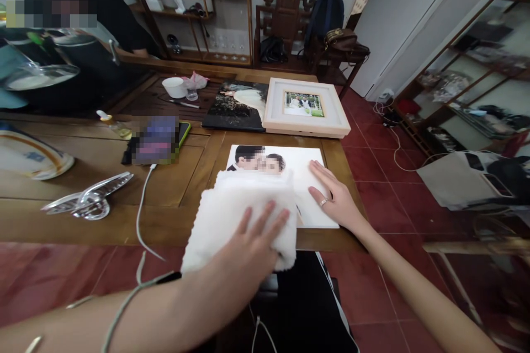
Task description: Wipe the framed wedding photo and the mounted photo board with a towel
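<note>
My left hand (257, 240) holds a fluffy white cloth (215, 215) against a white photo panel (317, 215), fingers spread over the cloth's top; its thumb is hidden. Part of the cloth hangs past the table's front edge. The panel shows two people close together, and the cloth covers its lower left part. On the panel's right side lies my right hand (337, 201), open and flat, with a ring on one finger. Behind the panel are a pale wooden picture frame (275, 121) and a dark photo panel (223, 113).
Left on the wooden table (194, 220) are a charging phone (185, 133), its white cable (139, 215), a silvery clip-like object (93, 196), a small bottle (119, 127) and a white cup (174, 87). Another person (124, 16) is at the far left. A carved chair (289, 5) stands behind.
</note>
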A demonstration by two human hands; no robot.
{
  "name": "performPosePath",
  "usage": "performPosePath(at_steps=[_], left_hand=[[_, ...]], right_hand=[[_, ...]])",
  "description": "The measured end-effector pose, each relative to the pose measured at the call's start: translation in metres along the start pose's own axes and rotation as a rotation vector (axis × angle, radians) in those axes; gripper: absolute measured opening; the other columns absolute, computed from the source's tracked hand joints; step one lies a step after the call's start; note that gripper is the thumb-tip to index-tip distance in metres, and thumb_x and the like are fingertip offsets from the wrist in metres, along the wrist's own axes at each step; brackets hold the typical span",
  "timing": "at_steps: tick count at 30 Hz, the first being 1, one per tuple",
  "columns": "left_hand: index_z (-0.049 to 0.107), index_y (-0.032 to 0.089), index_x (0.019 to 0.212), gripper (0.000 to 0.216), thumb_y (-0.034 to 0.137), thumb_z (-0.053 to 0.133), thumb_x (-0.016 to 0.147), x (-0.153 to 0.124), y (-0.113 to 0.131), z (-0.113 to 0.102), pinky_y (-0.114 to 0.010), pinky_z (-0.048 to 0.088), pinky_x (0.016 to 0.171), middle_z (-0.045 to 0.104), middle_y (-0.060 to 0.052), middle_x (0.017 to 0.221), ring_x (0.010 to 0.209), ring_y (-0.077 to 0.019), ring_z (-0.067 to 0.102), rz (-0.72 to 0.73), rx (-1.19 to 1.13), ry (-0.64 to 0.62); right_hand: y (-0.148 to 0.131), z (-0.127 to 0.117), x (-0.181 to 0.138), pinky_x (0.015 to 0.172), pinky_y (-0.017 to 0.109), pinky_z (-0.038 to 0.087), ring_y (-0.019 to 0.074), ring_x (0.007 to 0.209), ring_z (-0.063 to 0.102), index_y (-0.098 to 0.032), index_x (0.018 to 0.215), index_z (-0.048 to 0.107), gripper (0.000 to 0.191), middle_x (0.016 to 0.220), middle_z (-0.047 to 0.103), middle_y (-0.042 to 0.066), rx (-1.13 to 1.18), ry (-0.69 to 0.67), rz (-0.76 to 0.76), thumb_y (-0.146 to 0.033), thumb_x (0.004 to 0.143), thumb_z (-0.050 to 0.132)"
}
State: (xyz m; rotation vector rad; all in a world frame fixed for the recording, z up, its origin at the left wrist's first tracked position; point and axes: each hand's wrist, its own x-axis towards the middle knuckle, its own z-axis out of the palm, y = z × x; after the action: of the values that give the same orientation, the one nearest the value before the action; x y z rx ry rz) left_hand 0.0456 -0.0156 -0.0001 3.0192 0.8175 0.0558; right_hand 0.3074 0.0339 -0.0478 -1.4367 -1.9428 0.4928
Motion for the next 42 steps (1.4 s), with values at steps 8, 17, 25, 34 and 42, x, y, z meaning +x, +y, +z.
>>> performPosePath(at_steps=[8,17,25,34,42], left_hand=[[0.066,0.013,0.114,0.047,-0.005,0.045,0.075,0.036,-0.121,0.002,-0.053,0.023,0.116,0.025,-0.015,0.157,0.145,-0.0336,0.017,-0.147,-0.083,-0.007],[0.065,0.013,0.113,0.046,-0.009,0.044,0.078,0.008,-0.114,0.016,-0.055,0.029,0.113,0.020,-0.018,0.157,0.144,-0.0362,0.010,-0.163,-0.057,-0.009],[0.071,0.016,0.071,0.012,0.018,0.066,0.082,-0.033,-0.003,0.040,-0.056,0.028,0.113,0.023,-0.010,0.158,0.145,-0.0383,0.013,-0.101,-0.135,0.101],[0.062,0.016,0.122,0.046,-0.004,0.048,0.082,0.039,-0.105,-0.003,-0.055,0.028,0.112,0.024,-0.020,0.156,0.144,-0.0374,0.014,-0.111,-0.059,-0.072],[0.062,0.017,0.121,0.044,-0.002,0.050,0.083,0.059,-0.108,0.003,-0.059,0.032,0.109,0.030,-0.018,0.154,0.143,-0.0390,0.020,-0.106,0.063,-0.035]], right_hand=[[0.000,0.000,0.000,0.117,0.048,0.031,0.0229,0.142,0.034,-0.024,0.143,0.043,0.053,0.149,0.044,0.006,-0.023,-0.005,-0.033,-0.030,0.092,0.053],[-0.001,0.001,0.000,0.117,0.047,0.031,0.0222,0.141,0.036,-0.021,0.142,0.046,0.051,0.147,0.046,0.008,-0.035,0.008,-0.013,-0.030,0.092,0.052],[-0.003,0.001,0.000,0.116,0.049,0.032,0.0240,0.140,0.037,-0.022,0.141,0.046,0.051,0.147,0.046,0.008,-0.036,0.011,-0.006,-0.030,0.091,0.052],[-0.001,0.000,0.000,0.116,0.050,0.031,0.0239,0.141,0.036,-0.027,0.142,0.045,0.051,0.147,0.046,0.005,-0.019,0.017,-0.037,-0.031,0.091,0.053],[0.000,0.001,0.000,0.117,0.049,0.031,0.0236,0.141,0.035,-0.025,0.143,0.044,0.052,0.148,0.045,0.006,-0.022,0.005,-0.030,-0.031,0.092,0.052]])
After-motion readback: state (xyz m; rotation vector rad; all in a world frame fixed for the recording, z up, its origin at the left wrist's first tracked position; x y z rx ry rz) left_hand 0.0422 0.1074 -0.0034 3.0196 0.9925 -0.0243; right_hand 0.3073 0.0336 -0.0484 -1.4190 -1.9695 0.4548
